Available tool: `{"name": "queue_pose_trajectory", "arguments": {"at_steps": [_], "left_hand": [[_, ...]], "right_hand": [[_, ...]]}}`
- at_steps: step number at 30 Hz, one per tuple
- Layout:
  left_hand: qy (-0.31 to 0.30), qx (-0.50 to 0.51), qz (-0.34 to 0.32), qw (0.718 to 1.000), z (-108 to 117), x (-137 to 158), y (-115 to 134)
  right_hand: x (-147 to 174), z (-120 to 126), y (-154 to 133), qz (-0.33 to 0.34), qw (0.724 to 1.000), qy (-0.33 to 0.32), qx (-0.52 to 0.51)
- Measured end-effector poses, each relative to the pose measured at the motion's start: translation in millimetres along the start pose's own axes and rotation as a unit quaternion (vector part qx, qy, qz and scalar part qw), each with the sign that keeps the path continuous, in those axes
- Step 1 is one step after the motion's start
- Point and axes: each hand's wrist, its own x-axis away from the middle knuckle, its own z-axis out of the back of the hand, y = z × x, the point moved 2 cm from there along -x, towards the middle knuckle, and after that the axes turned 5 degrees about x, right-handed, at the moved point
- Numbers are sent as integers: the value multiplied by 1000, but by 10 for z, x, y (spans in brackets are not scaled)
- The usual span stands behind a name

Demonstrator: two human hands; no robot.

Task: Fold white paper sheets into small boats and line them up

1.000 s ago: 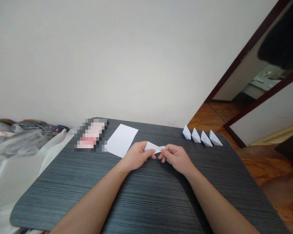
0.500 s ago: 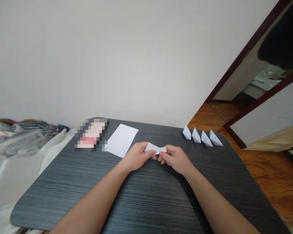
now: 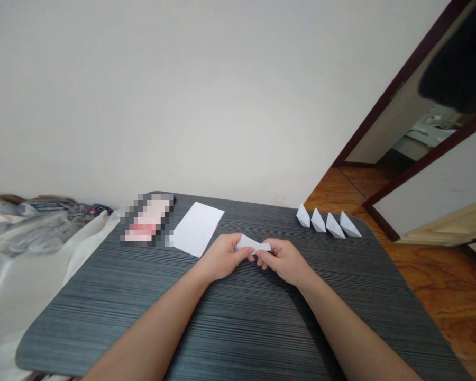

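A small folded piece of white paper [image 3: 246, 242] is held between my two hands above the middle of the dark table. My left hand [image 3: 224, 256] grips its left part, thumb on top. On the right end, my right hand [image 3: 281, 257] pinches the paper between thumb and curled fingers. My fingers cover part of the folds. Left of my hands lies a stack or sheet of plain white paper [image 3: 199, 228]; I cannot tell how many sheets. Several folded white paper shapes [image 3: 318, 220] with pointed tops stand in a row at the table's far right.
The dark, wood-grained table [image 3: 222, 328] stands against a pale wall [image 3: 206, 95]. A pixelated pinkish item [image 3: 148, 218] lies at its back left. Plastic-covered bundles [image 3: 43, 238] are beside the left edge. To the right are a wooden floor [image 3: 440, 291] and a doorway.
Both hands stay in nearly the same place, still holding the folded paper. My right thumb and fingers have shifted slightly, and the paper's right end now looks flatter. Nothing else has moved noticeably.
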Motion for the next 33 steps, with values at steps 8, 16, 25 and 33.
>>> {"name": "queue_pose_trajectory", "arguments": {"at_steps": [8,16,25,33], "left_hand": [[-10,2,-10,1000,-1,-8,-37],[16,14,-18,1000,-18,-11,-48],[-6,75,6,997,-36,-13,-83],[-11,80,7,997,-20,-41,-134]], "right_hand": [[12,15,-65,-12,999,10,29],[10,7,-68,-13,999,11,35],[4,-11,-65,-7,1000,3,19],[4,71,20,-11,999,21,28]]}}
